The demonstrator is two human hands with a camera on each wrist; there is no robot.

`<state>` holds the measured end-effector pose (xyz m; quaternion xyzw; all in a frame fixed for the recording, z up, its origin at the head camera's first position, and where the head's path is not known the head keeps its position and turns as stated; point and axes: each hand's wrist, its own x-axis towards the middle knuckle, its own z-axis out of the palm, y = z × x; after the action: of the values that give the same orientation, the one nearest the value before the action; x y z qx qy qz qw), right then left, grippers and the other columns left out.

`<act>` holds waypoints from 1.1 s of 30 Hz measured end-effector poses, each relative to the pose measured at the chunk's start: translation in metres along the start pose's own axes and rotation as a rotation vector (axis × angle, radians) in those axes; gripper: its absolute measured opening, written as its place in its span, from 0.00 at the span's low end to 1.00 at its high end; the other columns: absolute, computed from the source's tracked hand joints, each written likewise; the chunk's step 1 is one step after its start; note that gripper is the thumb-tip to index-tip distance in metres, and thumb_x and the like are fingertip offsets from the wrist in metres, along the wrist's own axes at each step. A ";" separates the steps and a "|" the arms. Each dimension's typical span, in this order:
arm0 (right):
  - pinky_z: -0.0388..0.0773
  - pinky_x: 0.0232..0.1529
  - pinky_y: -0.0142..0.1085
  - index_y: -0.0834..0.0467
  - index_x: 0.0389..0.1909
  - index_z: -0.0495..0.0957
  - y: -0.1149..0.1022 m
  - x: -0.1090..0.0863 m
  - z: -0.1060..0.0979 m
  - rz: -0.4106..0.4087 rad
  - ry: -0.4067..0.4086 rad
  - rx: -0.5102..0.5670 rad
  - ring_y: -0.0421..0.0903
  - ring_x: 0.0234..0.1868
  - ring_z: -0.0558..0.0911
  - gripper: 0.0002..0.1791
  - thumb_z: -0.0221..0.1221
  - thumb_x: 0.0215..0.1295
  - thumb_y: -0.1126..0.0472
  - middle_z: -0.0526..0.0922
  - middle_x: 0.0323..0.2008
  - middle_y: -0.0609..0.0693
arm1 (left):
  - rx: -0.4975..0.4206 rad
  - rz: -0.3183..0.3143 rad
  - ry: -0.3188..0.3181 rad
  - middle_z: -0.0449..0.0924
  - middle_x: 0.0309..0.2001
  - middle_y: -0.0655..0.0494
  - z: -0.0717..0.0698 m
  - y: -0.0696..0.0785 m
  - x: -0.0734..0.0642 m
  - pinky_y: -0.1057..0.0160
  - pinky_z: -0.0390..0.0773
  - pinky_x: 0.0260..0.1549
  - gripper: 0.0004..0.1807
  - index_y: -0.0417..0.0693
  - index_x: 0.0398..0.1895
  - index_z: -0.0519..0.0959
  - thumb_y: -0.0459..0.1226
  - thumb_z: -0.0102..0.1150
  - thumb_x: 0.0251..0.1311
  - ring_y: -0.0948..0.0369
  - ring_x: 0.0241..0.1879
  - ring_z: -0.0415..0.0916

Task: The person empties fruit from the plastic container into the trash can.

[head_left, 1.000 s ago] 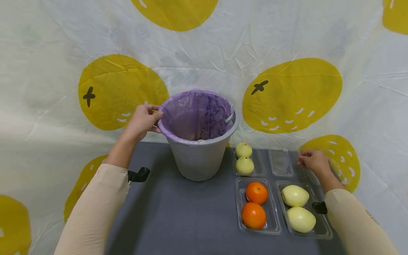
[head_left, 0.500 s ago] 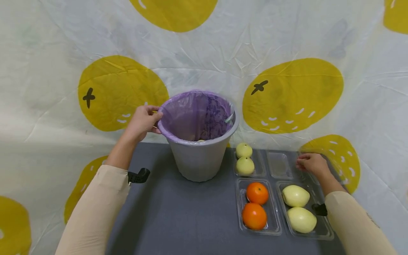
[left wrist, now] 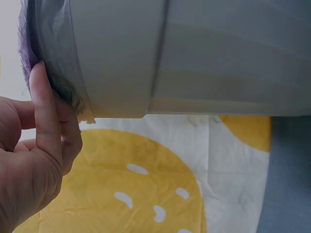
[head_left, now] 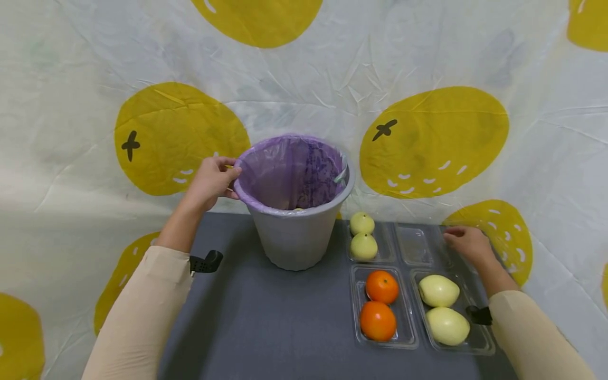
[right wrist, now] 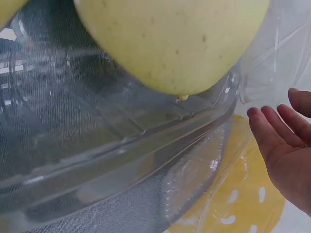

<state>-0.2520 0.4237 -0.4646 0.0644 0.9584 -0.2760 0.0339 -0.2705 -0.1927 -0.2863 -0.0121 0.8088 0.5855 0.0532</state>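
In the head view my left hand (head_left: 210,179) holds the rim of a grey trash bin (head_left: 296,240), thumb on top and fingers outside. A purple bin bag (head_left: 271,177) lines the bin and folds over this rim; the left wrist view shows my fingertips (left wrist: 40,73) against the bag. At the back right my right hand (head_left: 470,245) hovers beside a see-through plastic tray (head_left: 415,248), over another tray mostly hidden beneath it. In the right wrist view its fingers (right wrist: 265,128) are relaxed, with nothing between them, close to a pale yellow fruit (right wrist: 180,43).
Two oranges (head_left: 378,321) lie in a tray (head_left: 387,345) at the front. To their right, two oval pale yellow fruits (head_left: 448,326) fill another tray (head_left: 486,348). Two round yellow-green fruits (head_left: 363,246) sit in a tray beside the bin. A lemon-print cloth (head_left: 304,74) hangs behind.
The tray beside my right hand has slid slightly to the left. My right hand has shifted slightly and its fingers have loosened. The left hand stays on the bin rim.
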 end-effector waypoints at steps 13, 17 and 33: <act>0.78 0.58 0.63 0.70 0.70 0.70 -0.033 -0.010 -0.004 -0.049 0.052 0.161 0.71 0.62 0.76 0.34 0.49 0.82 0.45 0.74 0.65 0.74 | 0.008 0.002 0.005 0.70 0.50 0.40 0.000 0.001 0.000 0.66 0.87 0.24 0.29 0.34 0.76 0.64 0.37 0.54 0.77 0.62 0.28 0.81; 0.85 0.55 0.48 0.71 0.71 0.68 -0.043 -0.008 -0.002 -0.075 0.003 0.217 0.69 0.62 0.79 0.33 0.50 0.81 0.47 0.74 0.65 0.74 | 0.009 0.005 0.002 0.70 0.51 0.39 0.000 0.001 0.000 0.66 0.87 0.24 0.29 0.34 0.76 0.64 0.37 0.54 0.77 0.62 0.28 0.81; 0.87 0.52 0.40 0.78 0.68 0.66 -0.087 0.004 0.016 -0.134 -0.192 0.374 0.55 0.52 0.88 0.31 0.54 0.81 0.55 0.80 0.59 0.73 | 0.019 0.001 -0.011 0.71 0.55 0.38 -0.002 -0.001 0.001 0.65 0.87 0.26 0.30 0.35 0.78 0.62 0.37 0.53 0.77 0.62 0.29 0.81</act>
<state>-0.2676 0.3426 -0.4329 -0.0207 0.8851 -0.4553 0.0940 -0.2714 -0.1945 -0.2869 -0.0080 0.8141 0.5778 0.0577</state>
